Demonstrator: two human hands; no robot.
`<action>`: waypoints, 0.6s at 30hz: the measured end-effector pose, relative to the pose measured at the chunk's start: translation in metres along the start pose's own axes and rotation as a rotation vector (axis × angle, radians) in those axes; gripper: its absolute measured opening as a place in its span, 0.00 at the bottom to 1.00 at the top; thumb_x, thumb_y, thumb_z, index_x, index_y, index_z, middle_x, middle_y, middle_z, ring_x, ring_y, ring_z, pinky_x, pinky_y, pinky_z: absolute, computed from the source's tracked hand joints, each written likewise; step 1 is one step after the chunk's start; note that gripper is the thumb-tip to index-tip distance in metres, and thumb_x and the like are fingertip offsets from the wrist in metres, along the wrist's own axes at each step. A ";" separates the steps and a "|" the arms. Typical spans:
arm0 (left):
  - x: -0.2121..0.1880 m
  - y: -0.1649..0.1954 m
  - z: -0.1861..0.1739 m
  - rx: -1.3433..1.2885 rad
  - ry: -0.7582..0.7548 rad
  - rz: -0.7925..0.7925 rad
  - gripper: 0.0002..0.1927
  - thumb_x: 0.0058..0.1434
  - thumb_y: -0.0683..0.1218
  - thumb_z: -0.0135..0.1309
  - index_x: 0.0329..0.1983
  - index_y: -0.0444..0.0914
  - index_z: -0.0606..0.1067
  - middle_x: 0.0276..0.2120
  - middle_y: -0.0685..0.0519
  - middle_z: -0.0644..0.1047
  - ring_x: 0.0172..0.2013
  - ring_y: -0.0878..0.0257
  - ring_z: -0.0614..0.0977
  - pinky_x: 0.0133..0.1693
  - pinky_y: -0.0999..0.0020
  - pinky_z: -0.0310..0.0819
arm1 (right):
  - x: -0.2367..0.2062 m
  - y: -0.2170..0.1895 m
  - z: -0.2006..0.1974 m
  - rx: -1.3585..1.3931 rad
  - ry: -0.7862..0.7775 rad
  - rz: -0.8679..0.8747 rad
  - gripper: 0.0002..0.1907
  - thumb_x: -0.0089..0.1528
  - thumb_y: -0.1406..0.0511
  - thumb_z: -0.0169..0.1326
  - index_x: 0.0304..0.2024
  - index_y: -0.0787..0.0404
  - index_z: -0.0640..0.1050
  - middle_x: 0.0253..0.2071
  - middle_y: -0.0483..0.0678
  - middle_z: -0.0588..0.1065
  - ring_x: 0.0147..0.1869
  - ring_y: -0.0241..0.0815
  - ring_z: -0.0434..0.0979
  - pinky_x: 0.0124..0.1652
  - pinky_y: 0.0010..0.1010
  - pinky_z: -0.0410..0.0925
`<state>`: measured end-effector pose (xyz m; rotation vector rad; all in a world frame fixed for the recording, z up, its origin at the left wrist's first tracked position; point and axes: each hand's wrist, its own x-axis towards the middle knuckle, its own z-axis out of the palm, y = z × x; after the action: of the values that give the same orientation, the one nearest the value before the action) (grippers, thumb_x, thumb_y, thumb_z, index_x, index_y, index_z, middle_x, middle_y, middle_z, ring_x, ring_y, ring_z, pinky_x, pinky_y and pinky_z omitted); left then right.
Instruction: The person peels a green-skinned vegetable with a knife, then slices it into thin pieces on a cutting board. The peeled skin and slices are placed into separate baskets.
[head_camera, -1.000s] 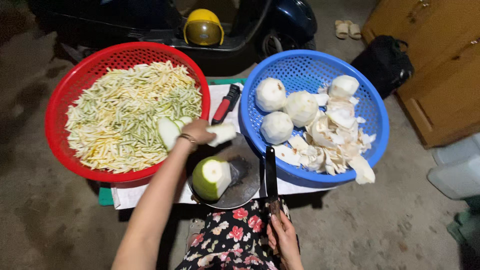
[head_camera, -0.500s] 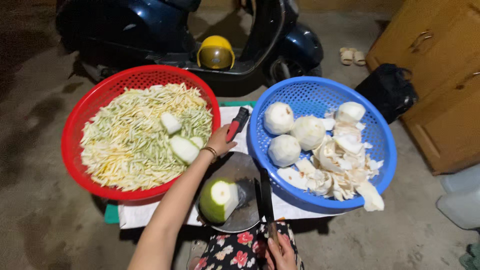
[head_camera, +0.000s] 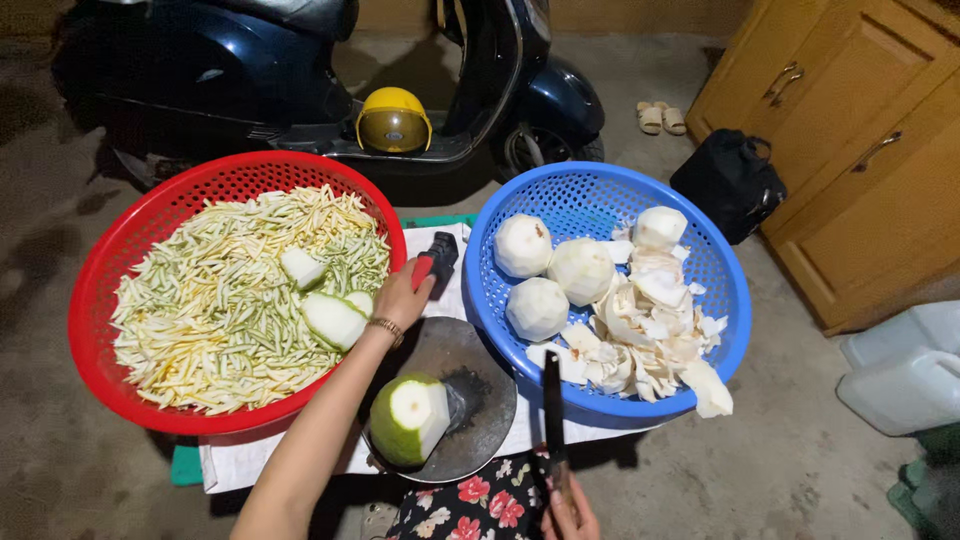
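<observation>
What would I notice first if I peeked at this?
Two big baskets: a red basket on the left heaped with pale shredded strips, and a blue basket on the right holding peeled white fruits. Between them, the left hand grips a red-and-black tool, above a cut green fruit on a round board.

The left hand (head_camera: 402, 296), having dropped its white pieces (head_camera: 333, 320) into the red basket (head_camera: 120, 260), is now closing on the peeler (head_camera: 434, 262) beside that basket, empty a second ago.
</observation>
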<state>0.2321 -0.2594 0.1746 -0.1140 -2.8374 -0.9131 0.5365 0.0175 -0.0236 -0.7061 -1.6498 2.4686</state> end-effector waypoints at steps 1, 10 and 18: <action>-0.016 0.008 -0.014 -0.061 0.015 0.023 0.27 0.63 0.59 0.53 0.62 0.44 0.74 0.41 0.38 0.82 0.44 0.40 0.82 0.48 0.49 0.76 | 0.002 0.000 -0.003 0.059 0.031 0.026 0.31 0.60 0.69 0.51 0.67 0.58 0.64 0.36 0.44 0.84 0.18 0.37 0.72 0.18 0.27 0.63; -0.183 0.110 0.008 -0.332 -0.165 0.287 0.28 0.59 0.52 0.62 0.63 0.45 0.75 0.35 0.45 0.79 0.36 0.49 0.82 0.40 0.55 0.76 | -0.001 -0.068 -0.056 -0.063 -0.043 -0.280 0.25 0.66 0.66 0.48 0.66 0.61 0.64 0.39 0.48 0.78 0.28 0.31 0.73 0.25 0.24 0.69; -0.221 0.096 0.108 -0.369 -0.091 0.459 0.25 0.62 0.51 0.61 0.63 0.50 0.75 0.39 0.49 0.78 0.35 0.51 0.83 0.35 0.57 0.77 | -0.035 -0.136 -0.076 -0.546 0.121 -0.263 0.35 0.66 0.65 0.51 0.76 0.43 0.61 0.34 0.48 0.77 0.28 0.34 0.68 0.29 0.28 0.66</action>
<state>0.4479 -0.1237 0.1045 -0.8267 -2.5078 -1.3171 0.5758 0.1270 0.0861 -0.6158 -2.2210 1.7715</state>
